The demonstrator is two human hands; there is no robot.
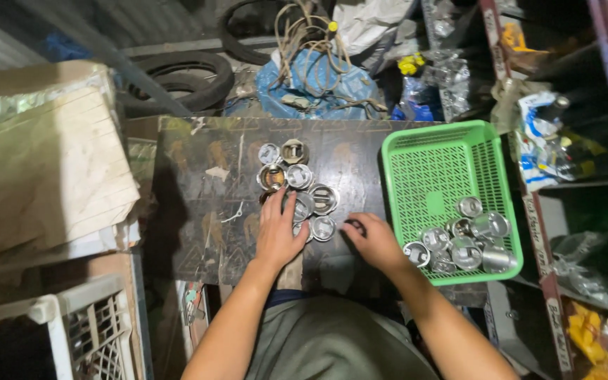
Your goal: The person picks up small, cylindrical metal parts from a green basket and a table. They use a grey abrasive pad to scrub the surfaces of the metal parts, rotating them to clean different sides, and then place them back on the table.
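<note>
Several shiny metal pistons [297, 176] stand in a cluster on a dark worn board [205, 183]. My left hand [277, 232] lies flat on the board with its fingers resting on the nearest pistons of the cluster. Beside the cluster, my right hand [372, 241] is curled over a small dark ring-shaped part [355, 225] on the board, just right of one piston [323, 227]. A green plastic basket [431, 169] at the right holds several more pistons [462, 243] in its near corner.
Light wooden boards [43, 162] and a white crate [86, 324] sit at the left. Tyres [184, 77], a blue bag with rope [318, 77] and shelves with packets [564, 141] surround the board's far and right sides.
</note>
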